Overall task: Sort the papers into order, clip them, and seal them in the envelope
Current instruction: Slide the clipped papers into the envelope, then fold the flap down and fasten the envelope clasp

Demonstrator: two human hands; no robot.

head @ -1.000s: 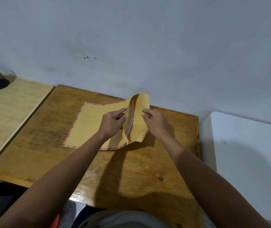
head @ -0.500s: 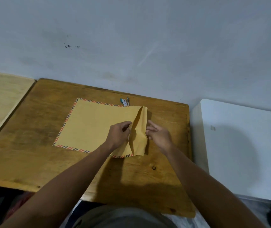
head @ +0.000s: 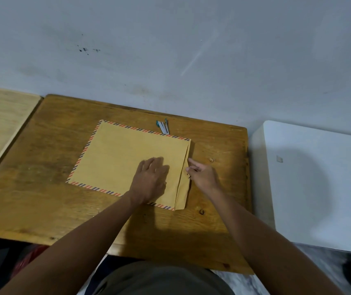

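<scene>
Left hand (head: 151, 179) pressed flat, palm down, on brown airmail-bordered envelope (head: 123, 158); right hand (head: 202, 176), fingers loosely curled, apparently pinching its folded flap (head: 184, 188). Wooden desk (head: 42, 177); grey wall (head: 170, 50) beyond.

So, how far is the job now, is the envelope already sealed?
Nearly. No loose papers show on the wooden table, so they seem to be inside the envelope. Its flap is folded over. In hand: the left hand lies flat on the envelope and the right hand is at the flap's edge. Left: pressing the flap fully shut; I cannot tell if it sticks.
</scene>
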